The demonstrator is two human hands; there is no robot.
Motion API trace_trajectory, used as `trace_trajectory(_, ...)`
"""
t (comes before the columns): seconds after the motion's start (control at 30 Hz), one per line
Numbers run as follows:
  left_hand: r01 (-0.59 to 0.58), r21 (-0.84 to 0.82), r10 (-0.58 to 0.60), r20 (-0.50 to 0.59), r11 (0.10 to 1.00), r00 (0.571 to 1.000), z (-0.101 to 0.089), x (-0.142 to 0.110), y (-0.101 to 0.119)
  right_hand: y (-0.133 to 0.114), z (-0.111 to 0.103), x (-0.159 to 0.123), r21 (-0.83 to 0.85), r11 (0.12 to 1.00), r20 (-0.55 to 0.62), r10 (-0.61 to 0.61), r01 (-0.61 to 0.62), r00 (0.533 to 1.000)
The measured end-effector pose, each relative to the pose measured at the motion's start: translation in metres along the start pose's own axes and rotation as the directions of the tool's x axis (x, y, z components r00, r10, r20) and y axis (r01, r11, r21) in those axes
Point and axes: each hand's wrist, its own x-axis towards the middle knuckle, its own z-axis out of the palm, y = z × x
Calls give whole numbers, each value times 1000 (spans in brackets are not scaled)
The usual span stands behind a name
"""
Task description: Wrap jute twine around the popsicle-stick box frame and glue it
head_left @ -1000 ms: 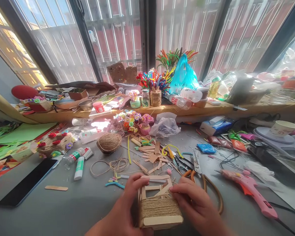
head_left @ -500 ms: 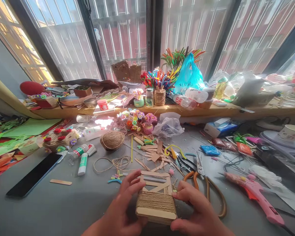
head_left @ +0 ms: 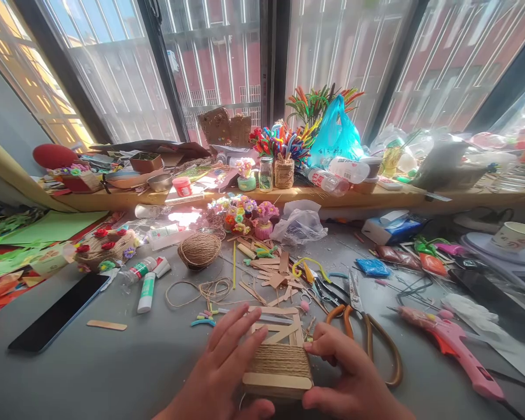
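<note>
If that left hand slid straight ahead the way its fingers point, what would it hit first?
The left hand points up and right across the stick box it holds. Past that, probably the loose wooden sticks, though depth is hard to judge.

Stick frame wound with twine (head_left: 280,364) sits at near table edge between left hand (head_left: 221,373) and right hand (head_left: 350,376). Scissors (head_left: 363,326) just right of it, glue gun (head_left: 450,344) farther right. Twine ball (head_left: 199,249) behind-left; phone (head_left: 59,312) far left. Shelf (head_left: 376,198) runs behind.
</note>
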Motion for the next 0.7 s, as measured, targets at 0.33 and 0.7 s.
trace_trajectory(0.33, -155, 158, 150, 46, 975, 988, 2, 15, 4, -4, 4, 2, 13, 1000, -2, -6, 6, 1000)
trace_trajectory(0.7, -183, 230, 112, 290, 956, 950, -6, 46, 12, 2, 9, -1, 8, 1000, -16, 7, -7, 1000)
